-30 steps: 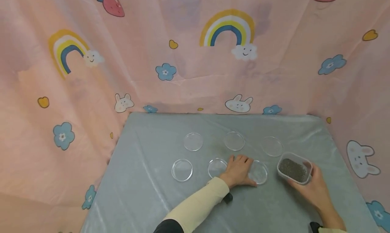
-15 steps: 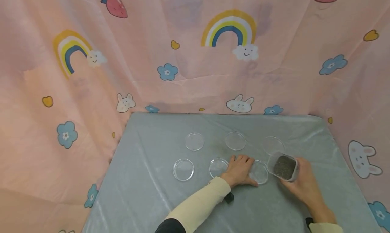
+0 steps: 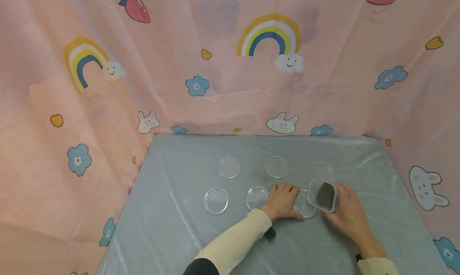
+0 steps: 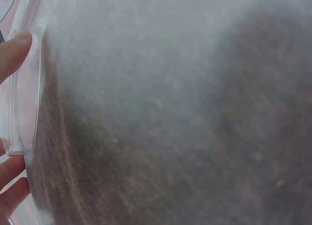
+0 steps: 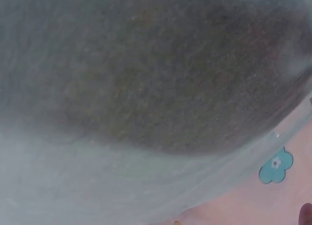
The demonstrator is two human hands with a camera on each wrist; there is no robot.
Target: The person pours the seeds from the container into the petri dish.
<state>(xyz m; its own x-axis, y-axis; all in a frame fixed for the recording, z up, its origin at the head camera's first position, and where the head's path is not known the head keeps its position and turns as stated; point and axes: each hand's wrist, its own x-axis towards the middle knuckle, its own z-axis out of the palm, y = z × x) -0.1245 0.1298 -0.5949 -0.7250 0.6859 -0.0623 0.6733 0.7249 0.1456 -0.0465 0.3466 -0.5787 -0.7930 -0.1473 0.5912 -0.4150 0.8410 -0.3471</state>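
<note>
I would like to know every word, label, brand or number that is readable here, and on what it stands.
None: no readable text. The tub and the clear dishes show no lettering. The pink backdrop carries only printed pictures, such as rainbows and rabbits. The wrist views are partly blurred, but show no text.

The head camera looks forward and down from above the near side of the bench [image 3: 172, 243], far enough back to frame the left hand [image 3: 282, 202] at 5 o'clock, the right hand [image 3: 350, 215] at 4 and the pink curtain [image 3: 230, 103] toward 12. The left wrist view, very close up, shares the clear dish [image 4: 29, 95] at 9 o'clock; the right, equally near, shares the curtain at 4.
</note>
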